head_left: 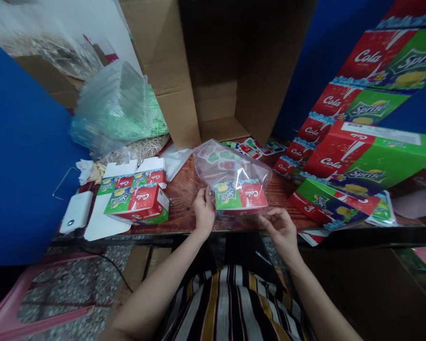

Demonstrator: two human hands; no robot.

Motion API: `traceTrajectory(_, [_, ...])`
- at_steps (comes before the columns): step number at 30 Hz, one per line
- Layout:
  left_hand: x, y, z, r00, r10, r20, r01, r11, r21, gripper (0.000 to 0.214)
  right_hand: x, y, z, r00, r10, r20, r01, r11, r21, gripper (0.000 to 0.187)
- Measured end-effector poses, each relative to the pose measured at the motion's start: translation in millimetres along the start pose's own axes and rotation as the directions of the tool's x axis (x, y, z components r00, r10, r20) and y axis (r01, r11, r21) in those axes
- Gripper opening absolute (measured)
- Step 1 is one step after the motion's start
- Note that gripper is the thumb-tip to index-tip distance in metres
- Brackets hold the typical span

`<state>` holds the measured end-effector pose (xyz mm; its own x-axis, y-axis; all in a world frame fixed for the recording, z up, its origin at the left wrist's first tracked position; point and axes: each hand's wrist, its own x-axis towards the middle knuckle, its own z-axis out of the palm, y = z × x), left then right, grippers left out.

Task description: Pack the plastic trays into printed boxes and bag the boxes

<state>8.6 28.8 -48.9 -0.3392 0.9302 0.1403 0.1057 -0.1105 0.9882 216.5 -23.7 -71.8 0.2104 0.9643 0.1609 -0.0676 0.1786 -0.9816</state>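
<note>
A small Sprite and Cola box lies inside a clear plastic bag at the table's front edge. The bag spreads out flat beyond the box, and printed pieces show through it. My left hand holds the bag's left side, its thumb and fingers close against the box end. At the front right corner, my right hand pinches the bag's edge between thumb and fingers. To the left sits another Sprite and Cola box, with flattened white-backed cartons beneath and behind it.
A large open cardboard box stands at the back. On the right rises a stack of Cola and Sprite boxes. Plastic bags pile up at the back left, near a white device. Printed stickers lie behind the bag.
</note>
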Motion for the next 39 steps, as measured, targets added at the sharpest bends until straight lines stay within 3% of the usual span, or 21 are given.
traceTrajectory(5, [0.8,-10.6,2.7,1.000,0.006,0.000,-0.006,0.997,-0.078,0.023,8.0,3.8,0.6,0.997,0.069,0.034,-0.068,0.997,-0.032,0.034])
traceTrajectory(14, [7.2,-23.9,9.6,0.994,-0.108,-0.020,0.104,0.986,-0.131,0.015,15.1,22.5,-6.1,0.979,0.181,0.092,-0.174,0.982,-0.077,0.038])
traceTrajectory(17, [7.2,-24.8,7.1,0.992,-0.129,-0.012,0.127,0.986,-0.110,0.020,14.2,21.9,-11.1,0.991,0.130,0.030,-0.126,0.986,-0.111,0.034])
traceTrajectory(19, [5.8,-21.2,3.4,0.989,-0.149,-0.023,0.146,0.985,-0.093,0.026,16.2,12.5,-13.2,0.994,0.067,-0.089,-0.080,0.987,-0.141,0.031])
traceTrajectory(22, [0.3,-9.5,-0.7,0.981,-0.133,-0.140,0.124,0.989,-0.076,0.039,24.9,-8.1,-7.7,0.978,-0.039,-0.203,0.016,0.994,-0.112,0.038])
traceTrajectory(24, [-7.0,-1.3,0.3,0.979,-0.095,-0.179,0.082,0.994,-0.076,0.052,32.4,-17.9,3.1,0.990,-0.048,-0.130,0.046,0.999,-0.016,0.053])
traceTrajectory(26, [-17.1,3.4,4.8,0.993,-0.056,-0.105,0.046,0.994,-0.095,0.061,38.2,-19.7,16.6,1.000,-0.009,0.000,0.009,0.999,0.036,0.065])
traceTrajectory(28, [-28.0,3.1,11.0,0.999,-0.033,-0.002,0.033,0.994,-0.107,0.065,40.5,-14.5,28.6,0.998,0.015,0.062,-0.014,1.000,-0.019,0.073])
traceTrajectory(33, [-42.7,-9.8,18.2,0.996,-0.040,0.074,0.042,0.999,-0.032,0.075,36.5,3.3,37.1,0.999,-0.009,0.045,0.013,0.997,-0.076,0.076])
traceTrajectory(39, [-35.6,-22.8,20.3,0.993,0.093,0.072,-0.093,0.996,-0.005,0.087,32.0,6.0,32.5,0.995,-0.040,0.093,0.049,0.994,-0.100,0.077])
